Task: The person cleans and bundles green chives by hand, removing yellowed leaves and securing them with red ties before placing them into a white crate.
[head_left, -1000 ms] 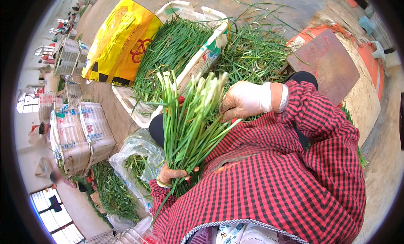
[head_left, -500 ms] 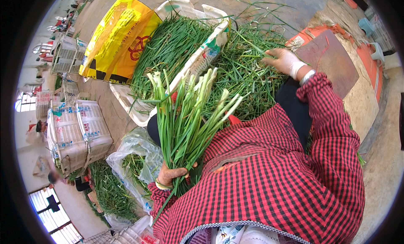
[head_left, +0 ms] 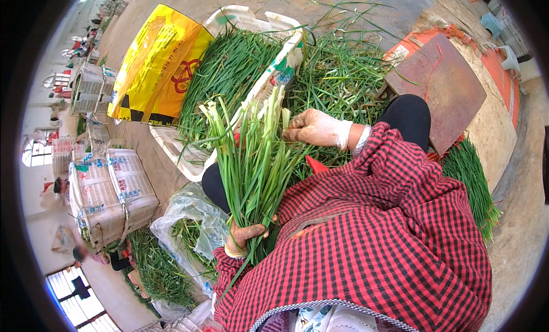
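My left hand [head_left: 246, 237] is wrapped round the green lower part of a bunch of chives [head_left: 254, 172], whose pale stalk ends fan out upward in front of me. At the right side of those pale ends, my right hand [head_left: 320, 127] is closed, thumb and fingers pinching stalks of the bunch. It wears a whitish glove or wrap that leaves the fingers bare. Beyond the bunch stands a white plastic crate [head_left: 294, 49] filled with long chives [head_left: 240, 60]. Loose, tangled chives [head_left: 343, 74] lie in a heap right of the crate.
A yellow bag [head_left: 163, 63] drapes over the crate's left side. A brown board [head_left: 440, 89] lies at the right, with a neat chive bundle [head_left: 470, 180] below it. Left are a clear plastic bag [head_left: 197, 209], loose greens [head_left: 163, 269] and a strapped white crate [head_left: 117, 195].
My right hand has come left from the loose heap to the bunch's stalk ends. My left hand still grips the bunch. The chive bundle at the right has come into sight.
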`<state>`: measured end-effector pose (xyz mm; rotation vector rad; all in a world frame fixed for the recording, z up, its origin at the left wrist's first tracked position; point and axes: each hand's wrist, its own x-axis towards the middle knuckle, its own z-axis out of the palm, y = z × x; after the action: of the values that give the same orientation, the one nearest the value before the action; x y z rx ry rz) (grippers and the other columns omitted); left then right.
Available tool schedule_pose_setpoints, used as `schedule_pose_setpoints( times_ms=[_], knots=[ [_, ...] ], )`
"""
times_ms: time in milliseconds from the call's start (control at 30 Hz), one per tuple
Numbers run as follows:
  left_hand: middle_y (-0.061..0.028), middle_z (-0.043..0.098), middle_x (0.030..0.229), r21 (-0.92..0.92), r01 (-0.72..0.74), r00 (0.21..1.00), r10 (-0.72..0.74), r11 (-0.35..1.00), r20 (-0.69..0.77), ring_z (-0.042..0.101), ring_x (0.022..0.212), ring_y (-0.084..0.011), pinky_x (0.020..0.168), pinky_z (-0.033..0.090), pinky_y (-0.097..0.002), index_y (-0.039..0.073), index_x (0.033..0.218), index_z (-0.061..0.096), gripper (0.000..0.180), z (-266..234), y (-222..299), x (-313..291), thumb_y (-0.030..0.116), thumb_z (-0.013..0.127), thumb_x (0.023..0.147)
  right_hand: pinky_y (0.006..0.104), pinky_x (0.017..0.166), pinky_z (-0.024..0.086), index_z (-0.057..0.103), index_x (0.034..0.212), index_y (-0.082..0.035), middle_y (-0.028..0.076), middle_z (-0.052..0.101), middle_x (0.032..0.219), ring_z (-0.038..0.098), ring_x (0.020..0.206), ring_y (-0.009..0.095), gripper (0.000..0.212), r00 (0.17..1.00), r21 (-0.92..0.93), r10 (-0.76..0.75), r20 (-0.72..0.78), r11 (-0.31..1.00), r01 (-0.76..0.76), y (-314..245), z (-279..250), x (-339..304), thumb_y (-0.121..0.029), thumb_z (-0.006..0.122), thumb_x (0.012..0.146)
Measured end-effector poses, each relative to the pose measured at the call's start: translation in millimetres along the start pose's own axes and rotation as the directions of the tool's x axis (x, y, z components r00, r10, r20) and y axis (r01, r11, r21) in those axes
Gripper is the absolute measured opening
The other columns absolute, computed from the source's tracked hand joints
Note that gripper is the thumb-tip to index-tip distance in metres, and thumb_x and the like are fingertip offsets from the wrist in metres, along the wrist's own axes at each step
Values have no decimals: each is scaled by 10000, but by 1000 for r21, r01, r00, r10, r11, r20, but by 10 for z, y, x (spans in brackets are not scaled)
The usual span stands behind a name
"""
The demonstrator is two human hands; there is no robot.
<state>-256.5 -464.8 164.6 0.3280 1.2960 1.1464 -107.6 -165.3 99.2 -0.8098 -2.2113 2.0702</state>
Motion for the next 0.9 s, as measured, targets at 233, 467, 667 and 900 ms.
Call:
schedule_pose_setpoints(
  times_ms=[233, 467, 667, 900],
  knots=[
    [-234, 680, 1051, -142, 57, 992, -40, 988, 121, 609, 665, -205, 596, 512, -291, -60, 1372, 462, 704, -322, -154, 33, 45, 679, 710, 332, 790, 537, 722, 978, -31, 114, 723, 887, 676, 815, 206, 257, 906, -125, -353, -232, 935, 332, 277, -205, -68, -265, 626, 934],
    [-241, 658, 1068, -244, 79, 961, -9, 967, 275, 613, 662, -218, 589, 528, -298, -25, 1396, 456, 715, -507, -193, -88, 38, 671, 717, 359, 1023, 474, 541, 1363, -8, 196, 611, 1301, 597, 1180, 260, 618, 588, -414, -228, -776, 888, -201, 717, -1407, -44, -338, 735, 878],
    [-242, 656, 1118, -262, 110, 948, -22, 959, 317, 651, 784, -251, 594, 523, -296, -34, 1377, 470, 673, -343, -116, 30, -8, 668, 735, 294, 744, 546, 663, 1122, -5, 53, 698, 853, 648, 793, 133, 303, 969, 81, -228, 89, 972, 221, -283, -250, -73, -266, 649, 970],
    [-156, 705, 1044, 54, 54, 997, -57, 997, 58, 654, 759, -186, 654, 534, -284, -35, 1286, 560, 587, -105, 31, -81, 15, 733, 727, 272, 587, 555, 636, 989, -12, 67, 699, 823, 669, 663, 147, 197, 923, 308, -342, -176, 872, 382, -99, -376, -56, -176, 533, 1021]
  ],
)
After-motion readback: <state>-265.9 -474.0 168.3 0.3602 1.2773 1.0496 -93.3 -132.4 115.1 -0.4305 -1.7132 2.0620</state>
